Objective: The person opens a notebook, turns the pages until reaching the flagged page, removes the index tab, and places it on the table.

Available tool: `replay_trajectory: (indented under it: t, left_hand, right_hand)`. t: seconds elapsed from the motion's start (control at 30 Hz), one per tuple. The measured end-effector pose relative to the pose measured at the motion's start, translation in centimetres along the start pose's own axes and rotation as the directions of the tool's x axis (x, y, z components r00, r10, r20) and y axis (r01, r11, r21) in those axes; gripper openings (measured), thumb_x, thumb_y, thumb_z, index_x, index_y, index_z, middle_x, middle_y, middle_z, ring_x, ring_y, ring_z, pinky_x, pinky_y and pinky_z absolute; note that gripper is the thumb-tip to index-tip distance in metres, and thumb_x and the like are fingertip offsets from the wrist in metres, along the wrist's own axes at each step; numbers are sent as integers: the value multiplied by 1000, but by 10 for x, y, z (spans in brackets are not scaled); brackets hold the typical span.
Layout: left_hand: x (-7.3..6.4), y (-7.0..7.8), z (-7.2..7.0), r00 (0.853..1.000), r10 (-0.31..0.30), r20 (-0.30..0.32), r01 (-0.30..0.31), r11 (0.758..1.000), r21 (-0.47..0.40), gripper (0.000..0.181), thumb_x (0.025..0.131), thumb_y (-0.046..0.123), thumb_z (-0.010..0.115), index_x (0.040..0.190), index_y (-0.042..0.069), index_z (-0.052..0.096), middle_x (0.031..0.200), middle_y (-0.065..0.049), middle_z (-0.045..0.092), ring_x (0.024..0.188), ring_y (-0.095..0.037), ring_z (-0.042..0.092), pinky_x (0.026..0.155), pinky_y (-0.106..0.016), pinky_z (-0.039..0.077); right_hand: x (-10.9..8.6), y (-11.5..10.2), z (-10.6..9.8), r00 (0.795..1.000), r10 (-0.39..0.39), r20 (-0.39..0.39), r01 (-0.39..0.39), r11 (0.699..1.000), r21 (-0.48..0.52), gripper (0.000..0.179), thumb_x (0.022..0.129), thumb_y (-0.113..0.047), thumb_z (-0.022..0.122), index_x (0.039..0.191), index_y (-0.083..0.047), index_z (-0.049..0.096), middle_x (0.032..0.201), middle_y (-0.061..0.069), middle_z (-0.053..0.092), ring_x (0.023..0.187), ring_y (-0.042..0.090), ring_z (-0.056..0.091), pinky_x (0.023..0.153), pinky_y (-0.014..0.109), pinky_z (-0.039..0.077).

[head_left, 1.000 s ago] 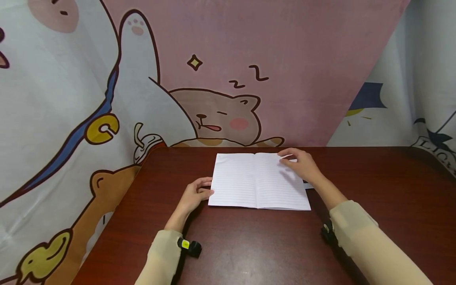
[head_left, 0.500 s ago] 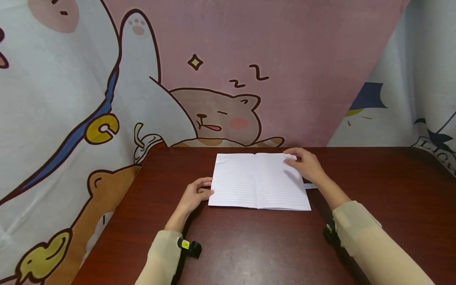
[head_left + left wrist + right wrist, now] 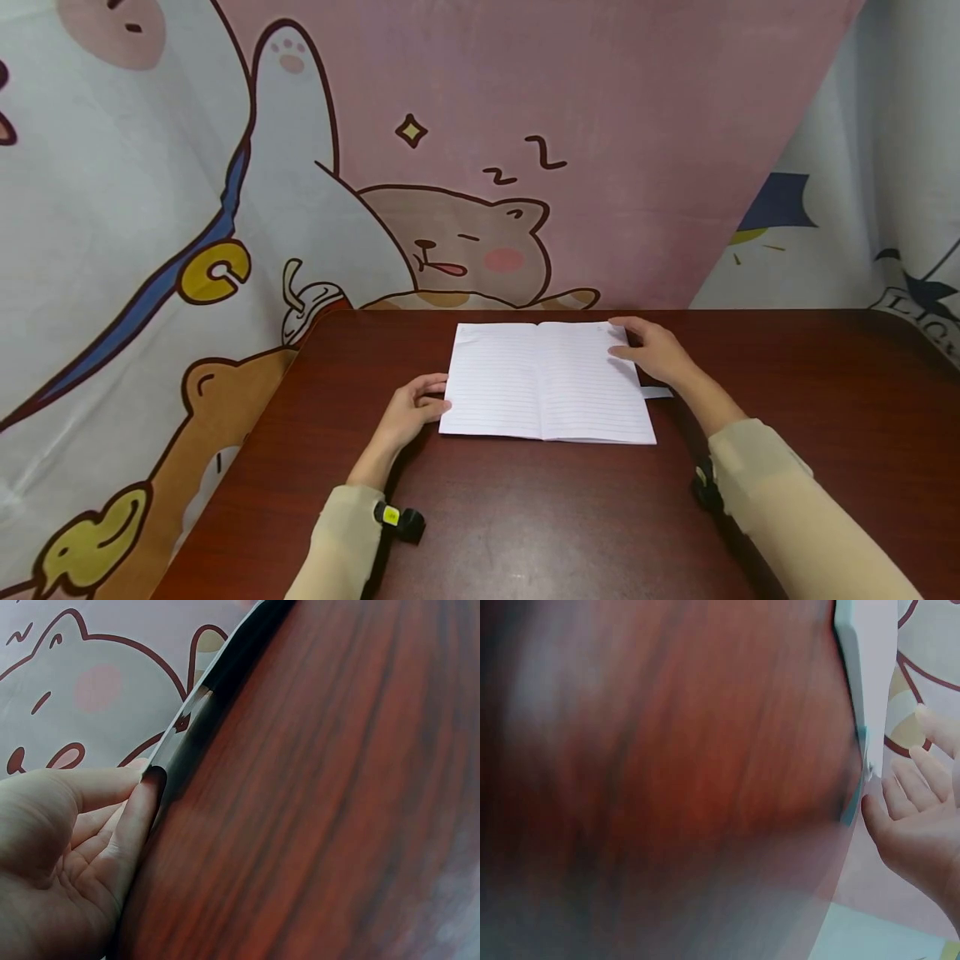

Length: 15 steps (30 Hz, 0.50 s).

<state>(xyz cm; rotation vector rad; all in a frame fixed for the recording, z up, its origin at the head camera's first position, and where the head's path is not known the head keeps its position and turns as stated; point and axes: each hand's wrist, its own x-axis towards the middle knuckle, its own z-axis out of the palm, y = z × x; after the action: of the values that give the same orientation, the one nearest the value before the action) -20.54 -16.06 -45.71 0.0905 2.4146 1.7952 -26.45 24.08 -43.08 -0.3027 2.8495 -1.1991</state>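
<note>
An open notebook [image 3: 540, 379] with lined white pages lies on the brown table in the head view. My left hand [image 3: 405, 412] pinches its left edge. The left wrist view shows the thumb over the page edge and a finger beneath it. At the upper right of the notebook is my right hand [image 3: 656, 350], thumb and fingers spread apart over the page's corner. In the right wrist view the right hand [image 3: 919, 817] has loose fingers beside the notebook [image 3: 868, 675], with nothing between them. A pale strip [image 3: 657, 392] sticks out from under the notebook's right side.
The dark red-brown wooden table [image 3: 510, 517] extends to both sides and toward me. A cartoon-printed cloth [image 3: 637, 167] hangs behind it and along the left. Small black cameras [image 3: 401, 521] are strapped to the wrists.
My right hand has slid to the right across the page toward its outer edge. More of the pale strip shows. The left hand and the notebook stay almost in place.
</note>
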Motion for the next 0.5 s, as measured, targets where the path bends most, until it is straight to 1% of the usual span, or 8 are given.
replay_trajectory:
  t: [0.13,0.3,0.37,0.5]
  left_hand:
    - [0,0,0,1000,-7,-4,7,1000,3,44,91,-1,68,134,2,59,126,-22,62,94,-19,68,78,-30,59]
    - [0,-1,0,1000,-16,-6,16,1000,3,44,90,0,69,133,3,59,126,-21,63,94,-19,68,77,-29,60]
    - [0,-1,0,1000,-18,-6,18,1000,6,44,90,0,69,133,3,59,126,-21,63,94,-19,68,77,-29,59]
    - [0,0,0,1000,-11,-4,11,1000,9,45,91,1,69,134,2,59,127,-22,63,95,-19,68,78,-30,59]
  right_hand:
    - [3,8,-3,998,-10,61,10,1000,-9,61,94,-16,68,147,-1,43,154,30,37,144,50,28,114,66,26]
    - [3,17,-6,991,-36,128,41,999,-35,67,94,-14,67,151,1,37,156,31,31,145,51,25,115,67,23]
    - [2,19,-7,989,-43,140,50,997,-51,68,94,-14,67,151,2,35,156,32,31,145,51,26,114,67,24]
    - [2,20,-7,989,-45,143,54,997,-61,67,93,-14,68,151,2,37,155,32,33,143,51,28,113,67,26]
